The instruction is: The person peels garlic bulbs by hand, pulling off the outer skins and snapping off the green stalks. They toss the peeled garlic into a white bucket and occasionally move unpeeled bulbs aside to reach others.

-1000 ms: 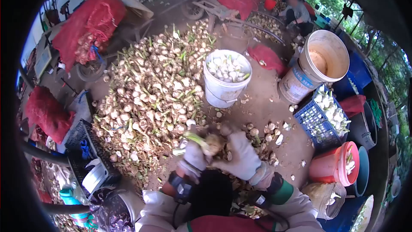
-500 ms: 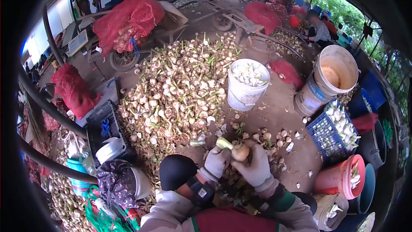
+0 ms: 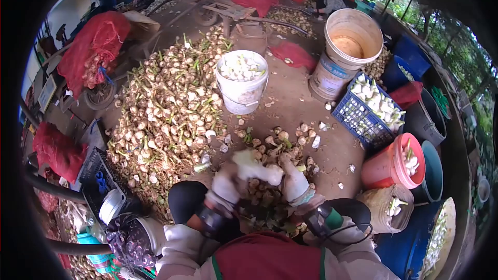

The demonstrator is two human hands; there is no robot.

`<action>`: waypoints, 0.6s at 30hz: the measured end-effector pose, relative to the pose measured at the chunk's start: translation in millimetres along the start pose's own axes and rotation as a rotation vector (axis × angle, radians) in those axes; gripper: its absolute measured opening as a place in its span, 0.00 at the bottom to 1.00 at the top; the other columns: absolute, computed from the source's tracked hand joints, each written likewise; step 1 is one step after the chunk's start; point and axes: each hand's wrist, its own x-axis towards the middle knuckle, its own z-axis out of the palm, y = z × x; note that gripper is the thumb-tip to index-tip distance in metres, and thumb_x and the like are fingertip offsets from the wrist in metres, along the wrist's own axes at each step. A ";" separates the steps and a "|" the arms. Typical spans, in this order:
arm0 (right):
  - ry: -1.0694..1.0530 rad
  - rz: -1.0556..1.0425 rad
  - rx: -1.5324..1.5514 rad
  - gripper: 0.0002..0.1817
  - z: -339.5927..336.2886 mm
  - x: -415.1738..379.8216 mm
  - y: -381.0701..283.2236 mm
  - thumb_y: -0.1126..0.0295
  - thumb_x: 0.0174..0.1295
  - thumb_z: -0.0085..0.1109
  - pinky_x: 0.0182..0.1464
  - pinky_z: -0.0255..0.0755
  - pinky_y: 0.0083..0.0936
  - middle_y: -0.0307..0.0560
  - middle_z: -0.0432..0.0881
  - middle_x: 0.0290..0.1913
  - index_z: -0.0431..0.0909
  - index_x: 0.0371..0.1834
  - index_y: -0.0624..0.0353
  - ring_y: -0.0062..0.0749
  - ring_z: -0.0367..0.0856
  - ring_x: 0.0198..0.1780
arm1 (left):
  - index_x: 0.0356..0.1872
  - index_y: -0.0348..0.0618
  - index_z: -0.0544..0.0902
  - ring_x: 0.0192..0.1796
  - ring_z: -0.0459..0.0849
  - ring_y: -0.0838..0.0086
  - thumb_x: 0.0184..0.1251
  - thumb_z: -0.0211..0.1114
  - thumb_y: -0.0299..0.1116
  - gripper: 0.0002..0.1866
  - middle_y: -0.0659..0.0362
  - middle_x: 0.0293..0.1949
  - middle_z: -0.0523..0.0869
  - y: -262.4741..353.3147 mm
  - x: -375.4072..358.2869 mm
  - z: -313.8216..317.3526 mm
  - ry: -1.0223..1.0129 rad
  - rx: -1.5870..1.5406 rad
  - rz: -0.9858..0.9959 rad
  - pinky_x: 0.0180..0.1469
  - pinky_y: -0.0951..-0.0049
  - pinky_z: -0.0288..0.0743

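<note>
While I sit over the work, the black crate [image 3: 93, 166] stands at my far left, and the heap [image 3: 166, 109] of unpeeled bulbs fills the floor [image 3: 337, 161] from there nearly to the white bucket [image 3: 241, 91]. My left hand [image 3: 225, 184] is nearest the garlic [image 3: 270, 172]; its fingers look curled shut on it, though blur hides the exact grip. The garlic is up off the floor, just right of those fingers and between my hands. Its long axis runs nearly crosswise, sloping a little: stem end up and left, rounder end down and right, towards my right hand [image 3: 294, 179]. That hand is close beside the round end, and I cannot tell whether it touches it, or whether its fingers are narrow or holding anything. Loose bulbs [image 3: 282, 136] lie just past both hands, with the bucket beyond, ahead and a bit left. Rightward, I have a strip of open floor with scattered scraps, edged by the blue crate [image 3: 363, 124] and the red bucket [image 3: 381, 166].
</note>
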 end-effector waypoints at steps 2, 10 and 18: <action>0.055 0.008 -0.053 0.26 7.6 -11.0 -11.5 0.48 0.74 0.40 0.39 0.74 0.23 0.40 0.82 0.39 0.76 0.52 0.62 0.25 0.80 0.36 | 0.51 0.28 0.74 0.40 0.79 0.78 0.71 0.55 0.37 0.19 0.63 0.33 0.80 3.8 3.5 -50.6 0.068 -0.401 0.158 0.42 0.77 0.72; 0.184 -0.512 -0.657 0.16 1.9 -1.4 28.5 0.62 0.67 0.58 0.34 0.70 0.13 0.41 0.81 0.40 0.76 0.48 0.64 0.17 0.77 0.32 | 0.63 0.43 0.64 0.47 0.77 0.75 0.67 0.61 0.28 0.25 0.60 0.48 0.75 -33.1 -31.4 40.7 0.061 0.262 0.039 0.49 0.75 0.74; 0.177 0.008 -0.186 0.11 -17.6 -53.9 37.3 0.69 0.67 0.59 0.40 0.74 0.17 0.38 0.82 0.36 0.77 0.48 0.60 0.18 0.79 0.36 | 0.47 0.44 0.74 0.38 0.76 0.76 0.72 0.55 0.33 0.08 0.63 0.36 0.77 -73.7 -21.2 6.8 0.095 0.922 0.328 0.43 0.74 0.72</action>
